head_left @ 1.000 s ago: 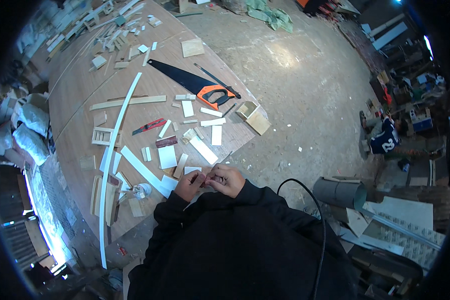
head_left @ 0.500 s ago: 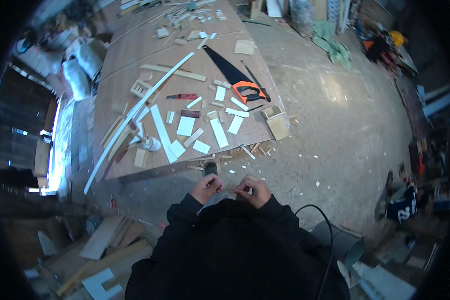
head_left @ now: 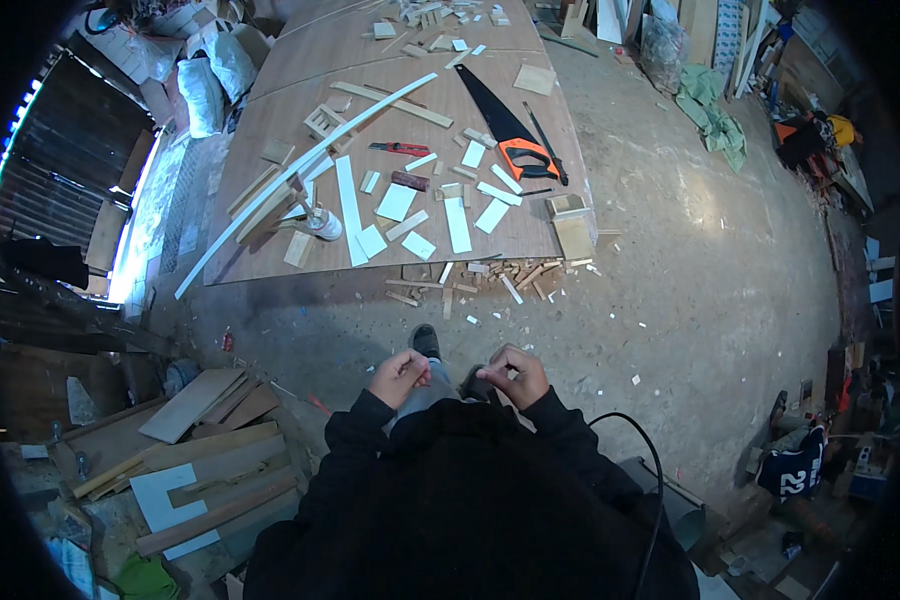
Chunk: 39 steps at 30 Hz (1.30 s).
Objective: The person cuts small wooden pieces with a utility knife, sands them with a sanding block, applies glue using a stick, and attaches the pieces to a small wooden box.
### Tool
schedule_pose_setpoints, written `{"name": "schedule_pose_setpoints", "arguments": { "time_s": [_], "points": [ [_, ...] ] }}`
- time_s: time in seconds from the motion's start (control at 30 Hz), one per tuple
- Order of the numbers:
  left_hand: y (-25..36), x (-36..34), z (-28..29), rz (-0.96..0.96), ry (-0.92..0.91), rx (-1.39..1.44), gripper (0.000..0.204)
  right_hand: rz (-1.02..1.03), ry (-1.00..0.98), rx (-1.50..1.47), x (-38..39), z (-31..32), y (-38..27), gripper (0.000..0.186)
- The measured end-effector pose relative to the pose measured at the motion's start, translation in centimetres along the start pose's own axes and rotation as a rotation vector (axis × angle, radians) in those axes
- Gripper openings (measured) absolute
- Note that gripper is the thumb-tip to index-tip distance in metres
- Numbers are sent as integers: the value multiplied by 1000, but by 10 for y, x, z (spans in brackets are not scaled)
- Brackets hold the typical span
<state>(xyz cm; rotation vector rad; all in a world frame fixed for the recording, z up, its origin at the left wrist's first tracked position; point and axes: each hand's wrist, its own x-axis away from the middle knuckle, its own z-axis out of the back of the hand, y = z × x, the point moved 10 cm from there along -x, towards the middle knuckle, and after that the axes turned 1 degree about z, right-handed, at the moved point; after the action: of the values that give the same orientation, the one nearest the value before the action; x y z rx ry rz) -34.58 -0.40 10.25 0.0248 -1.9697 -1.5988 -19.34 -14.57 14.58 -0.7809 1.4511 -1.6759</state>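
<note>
My left hand (head_left: 400,376) and my right hand (head_left: 513,375) are held close together in front of my chest, over the concrete floor. Both have their fingers curled in and pinched; nothing shows between them. My black shoe (head_left: 426,342) is just beyond the left hand. The wooden work board (head_left: 270,150) lies further ahead, out of reach of both hands. On it are a hand saw with an orange handle (head_left: 507,132), a red utility knife (head_left: 400,148), a long white strip (head_left: 310,160) and several small white and wooden pieces (head_left: 457,222).
Wood scraps (head_left: 490,278) litter the floor along the board's near edge, and a small wooden box (head_left: 571,224) sits at its right corner. Stacked planks (head_left: 200,450) lie at my lower left. White sacks (head_left: 215,75) stand at the far left. A black cable (head_left: 650,450) loops at my right.
I have stepped back from the board. My hands, which were at its near edge among the white pieces, are now over the bare floor near my chest.
</note>
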Motion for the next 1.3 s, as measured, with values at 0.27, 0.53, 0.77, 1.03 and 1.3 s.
{"name": "schedule_pose_setpoints", "arguments": {
  "time_s": [0.27, 0.53, 0.77, 1.03, 1.3],
  "points": [
    [-5, 10, 29, -25, 119, 89, 23, 42, -110, 46, -16, -17, -2, 6],
    [-9, -10, 85, -5, 216, 201, 23, -212, -145, 58, -60, -29, 50, 16],
    [23, -95, 132, 38, 135, 117, 26, -394, -3, 306, -157, -12, 136, 29],
    [84, -185, 172, 68, -113, 53, 25, -632, 319, 945, -251, -5, 160, 59],
    [111, -252, 177, 105, -264, -100, 25, -654, 454, 961, -252, -6, 152, 56]
  ]
}}
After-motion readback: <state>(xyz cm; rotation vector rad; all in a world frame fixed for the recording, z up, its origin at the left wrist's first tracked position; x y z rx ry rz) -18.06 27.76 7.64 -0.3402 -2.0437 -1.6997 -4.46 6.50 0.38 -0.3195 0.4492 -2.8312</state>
